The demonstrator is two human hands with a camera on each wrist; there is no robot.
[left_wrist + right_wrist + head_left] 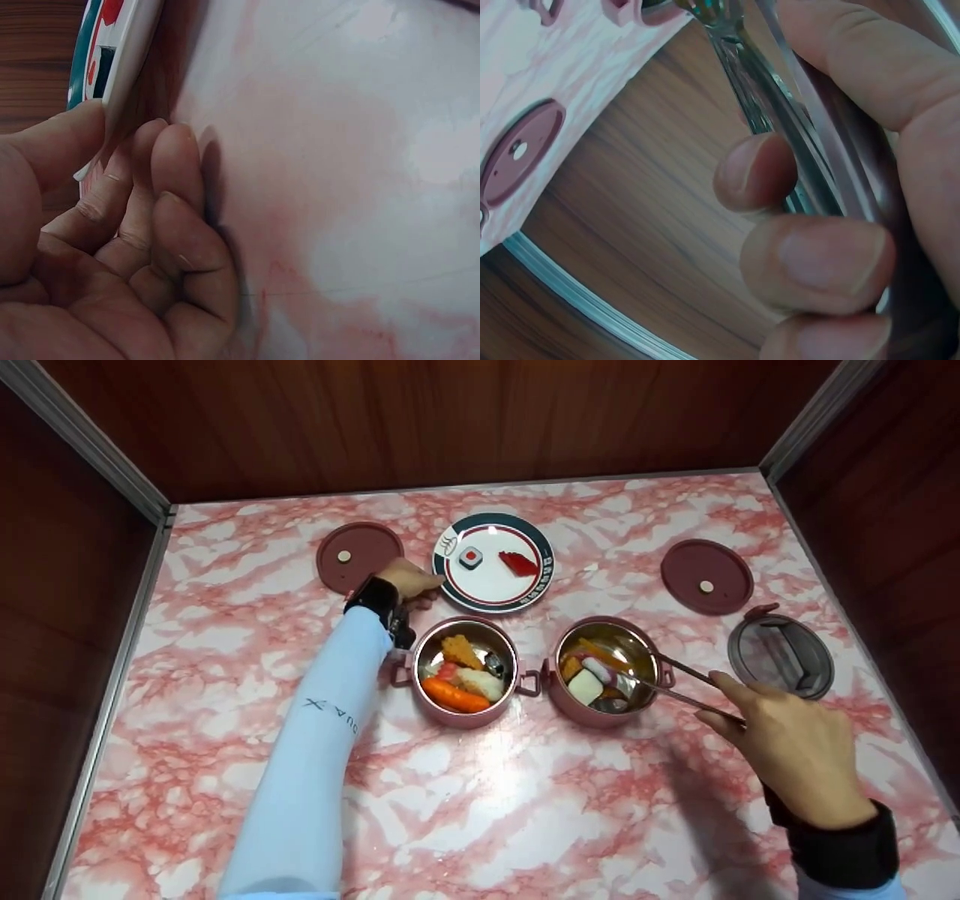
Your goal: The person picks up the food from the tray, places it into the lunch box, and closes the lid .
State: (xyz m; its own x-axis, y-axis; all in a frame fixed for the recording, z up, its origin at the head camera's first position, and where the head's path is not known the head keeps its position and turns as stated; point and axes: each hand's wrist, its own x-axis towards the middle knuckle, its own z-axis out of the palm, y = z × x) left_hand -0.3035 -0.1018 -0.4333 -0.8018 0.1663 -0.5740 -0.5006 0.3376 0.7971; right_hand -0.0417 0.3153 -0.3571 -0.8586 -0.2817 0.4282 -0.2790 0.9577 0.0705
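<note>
At the left edge of the white plate [487,577] with a dark green rim, my left hand [409,581] pinches the rim. In the left wrist view the thumb [71,142] lies on the rim and the other fingers curl beneath it. A sushi-like piece [471,557] and a red piece [517,563] lie on the plate. My right hand [799,739] grips metal tongs [686,669]. Their far ends reach into the right pink pot [592,716], which holds a white block [585,688], orange sticks and other food pieces. The tong tips are hard to make out.
Left of the right pot stands another pink pot [469,720] with a carrot [455,695] and other food pieces. Dark red lids lie behind, one at left [360,547] and one at right [705,574]. A clear lid [780,656] sits near the right wall.
</note>
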